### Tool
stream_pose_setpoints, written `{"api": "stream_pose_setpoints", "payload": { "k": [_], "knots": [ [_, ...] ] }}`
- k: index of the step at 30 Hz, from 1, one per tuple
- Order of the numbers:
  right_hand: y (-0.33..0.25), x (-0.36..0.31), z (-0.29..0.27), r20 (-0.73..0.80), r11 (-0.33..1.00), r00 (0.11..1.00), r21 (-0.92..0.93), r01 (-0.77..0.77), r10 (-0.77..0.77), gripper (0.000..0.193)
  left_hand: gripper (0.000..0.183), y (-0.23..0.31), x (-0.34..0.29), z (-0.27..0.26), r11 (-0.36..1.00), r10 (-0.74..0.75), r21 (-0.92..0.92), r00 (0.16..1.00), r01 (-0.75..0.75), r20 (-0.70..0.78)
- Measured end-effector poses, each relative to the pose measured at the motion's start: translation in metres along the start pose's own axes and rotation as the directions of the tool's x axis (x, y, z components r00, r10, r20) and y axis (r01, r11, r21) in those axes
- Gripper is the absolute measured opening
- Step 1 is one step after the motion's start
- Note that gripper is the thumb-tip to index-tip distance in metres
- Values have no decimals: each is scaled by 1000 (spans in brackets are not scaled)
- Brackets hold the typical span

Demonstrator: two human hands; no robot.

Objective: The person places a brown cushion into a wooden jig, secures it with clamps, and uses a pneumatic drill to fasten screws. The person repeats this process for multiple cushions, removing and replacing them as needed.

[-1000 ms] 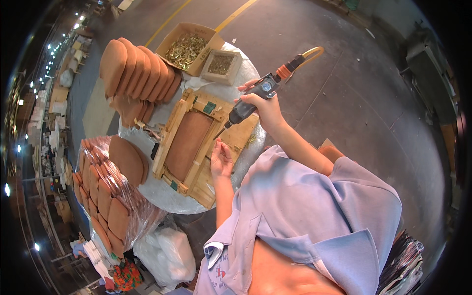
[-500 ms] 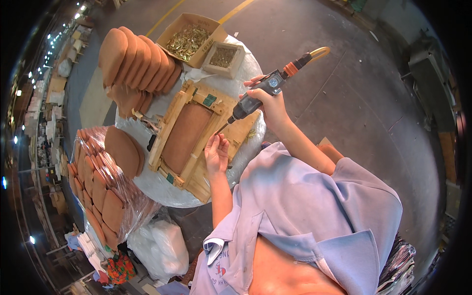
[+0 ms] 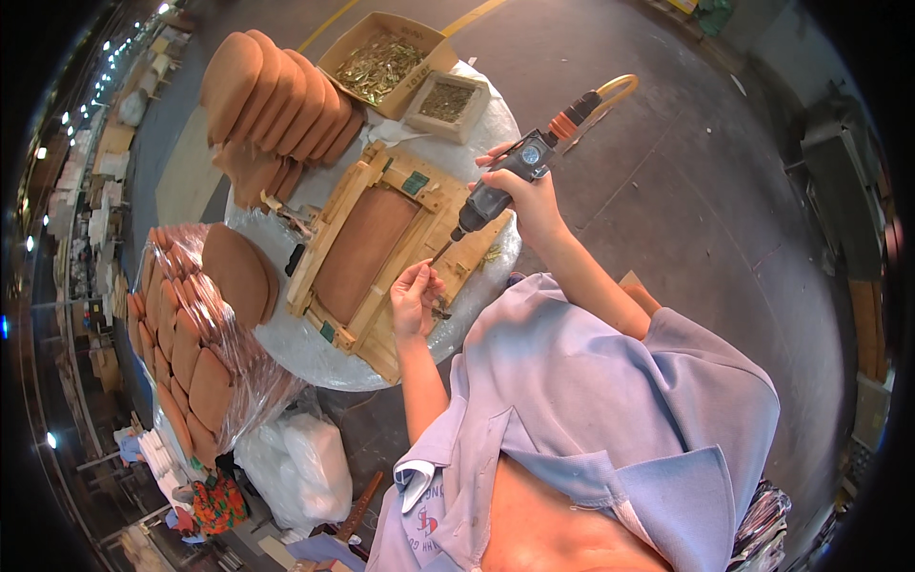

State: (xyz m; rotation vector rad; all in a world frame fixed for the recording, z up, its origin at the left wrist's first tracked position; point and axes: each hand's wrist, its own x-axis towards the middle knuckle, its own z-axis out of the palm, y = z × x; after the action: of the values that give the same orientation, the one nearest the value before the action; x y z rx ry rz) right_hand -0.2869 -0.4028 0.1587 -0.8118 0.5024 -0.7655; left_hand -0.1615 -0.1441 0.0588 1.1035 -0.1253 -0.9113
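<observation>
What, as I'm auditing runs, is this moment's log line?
right hand: grips power driver | left hand: fingers at tip of bit | brown panel: inside wooden frame

Before me, on the round plastic-wrapped table (image 3: 295,353), lies the rectangular pale-wood jig (image 3: 331,234), a flat brown panel (image 3: 365,257) inside it. Behind the jig sit an open brown cardboard box (image 3: 416,81) and, to its right, a square wooden tray (image 3: 440,131); left of the box, the stack of rounded brown pads (image 3: 286,100). Right of the panel is my black-and-orange power driver (image 3: 491,197), its bit just at my left hand (image 3: 415,294).

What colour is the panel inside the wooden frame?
The panel is reddish brown, best seen in the head view.
</observation>
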Motion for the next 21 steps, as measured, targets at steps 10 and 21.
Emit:
{"api": "stream_pose_setpoints", "payload": {
  "k": [10, 21],
  "knots": [
    [-5, 11, 9, -2, 992, 992, -8, -126, 126, 38, 23, 19, 4, -7, 976, -143, 177, 987, 129, 71],
    [9, 65, 20, -1, 994, 996, -72, -84, 84, 38, 50, 6, 32, 0, 975, -216, -49, 976, 216, 6]
  ]
}}
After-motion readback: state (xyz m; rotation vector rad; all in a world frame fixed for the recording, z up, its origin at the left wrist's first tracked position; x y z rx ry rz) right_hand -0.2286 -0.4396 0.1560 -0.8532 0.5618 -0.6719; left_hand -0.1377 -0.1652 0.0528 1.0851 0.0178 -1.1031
